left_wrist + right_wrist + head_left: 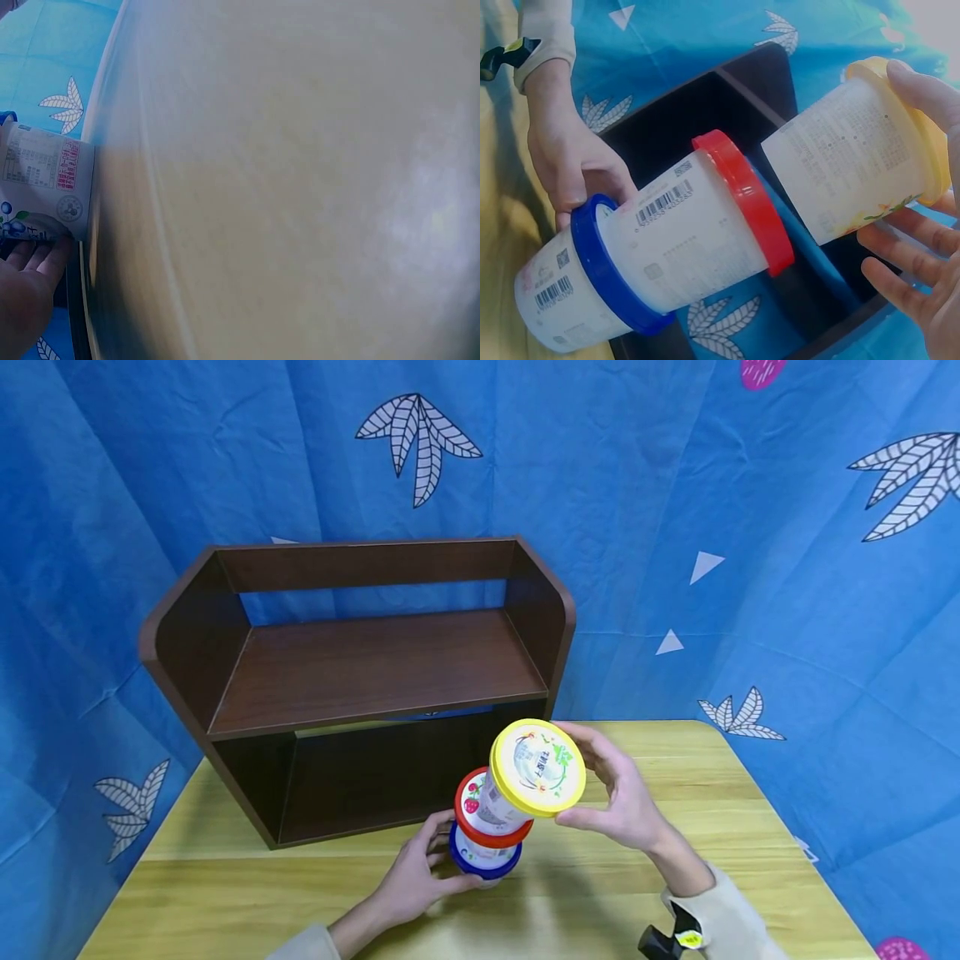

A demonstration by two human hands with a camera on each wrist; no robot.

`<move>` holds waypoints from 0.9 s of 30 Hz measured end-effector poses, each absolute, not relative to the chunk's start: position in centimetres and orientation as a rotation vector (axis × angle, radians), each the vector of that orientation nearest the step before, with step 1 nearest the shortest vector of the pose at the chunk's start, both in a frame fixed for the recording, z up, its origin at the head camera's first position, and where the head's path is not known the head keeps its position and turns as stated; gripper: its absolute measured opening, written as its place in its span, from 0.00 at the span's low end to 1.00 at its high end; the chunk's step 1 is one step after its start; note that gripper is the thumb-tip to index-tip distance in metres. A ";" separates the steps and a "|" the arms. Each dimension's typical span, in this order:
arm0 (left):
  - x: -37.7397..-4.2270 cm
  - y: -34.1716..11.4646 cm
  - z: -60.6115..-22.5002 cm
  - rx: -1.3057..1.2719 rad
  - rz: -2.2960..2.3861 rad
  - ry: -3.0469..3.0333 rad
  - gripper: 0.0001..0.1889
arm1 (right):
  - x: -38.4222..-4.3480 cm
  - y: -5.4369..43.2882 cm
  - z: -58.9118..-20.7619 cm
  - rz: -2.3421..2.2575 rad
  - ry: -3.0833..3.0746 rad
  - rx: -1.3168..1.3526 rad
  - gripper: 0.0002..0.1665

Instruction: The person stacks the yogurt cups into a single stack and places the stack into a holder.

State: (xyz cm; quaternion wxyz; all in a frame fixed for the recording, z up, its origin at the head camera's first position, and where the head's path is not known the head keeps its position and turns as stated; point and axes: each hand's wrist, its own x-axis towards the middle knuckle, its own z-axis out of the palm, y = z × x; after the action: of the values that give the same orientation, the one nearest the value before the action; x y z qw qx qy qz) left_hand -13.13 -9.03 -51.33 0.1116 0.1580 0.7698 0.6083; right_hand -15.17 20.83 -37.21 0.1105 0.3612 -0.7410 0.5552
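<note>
Two white tubs stand stacked on the table: a blue-lidded tub (pixel 551 296) at the bottom and a red-lidded tub (pixel 694 232) on its lid. My left hand (pixel 416 872) grips the blue-lidded tub, thumb on the near side and fingers on the far side. Blueberries show on that tub's label in the left wrist view. With thumb and fingers, my right hand (pixel 622 789) holds a yellow-lidded tub (pixel 538 768) by its lid. In the right wrist view, a gap separates its base from the red lid.
A dark brown two-tier shelf (pixel 375 664) stands behind the tubs, toward the left of the wooden table (pixel 652 877). Blue cloth (pixel 615 527) with leaf prints hangs behind and at both sides. A black strap (pixel 667 935) sits around the right sleeve.
</note>
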 end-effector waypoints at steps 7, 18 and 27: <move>-13.2 -9.0 -51.3 0.453 1.797 2.237 0.44 | -15.4 20.4 -37.7 1.640 -2.173 1.080 0.56; -13.2 -9.0 -51.3 0.457 1.802 2.241 0.44 | -15.5 19.9 -38.3 1.628 -2.244 1.034 0.55; -13.2 -9.0 -51.3 0.453 1.793 2.248 0.45 | -16.1 19.6 -38.8 1.633 -2.242 1.046 0.49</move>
State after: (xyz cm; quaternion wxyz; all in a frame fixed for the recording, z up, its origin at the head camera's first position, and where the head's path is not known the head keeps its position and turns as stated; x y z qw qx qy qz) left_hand -13.25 -9.03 -51.34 0.1147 0.1547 0.7671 0.6119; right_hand -16.15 19.60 -38.75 0.0886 0.3516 -0.7533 0.5488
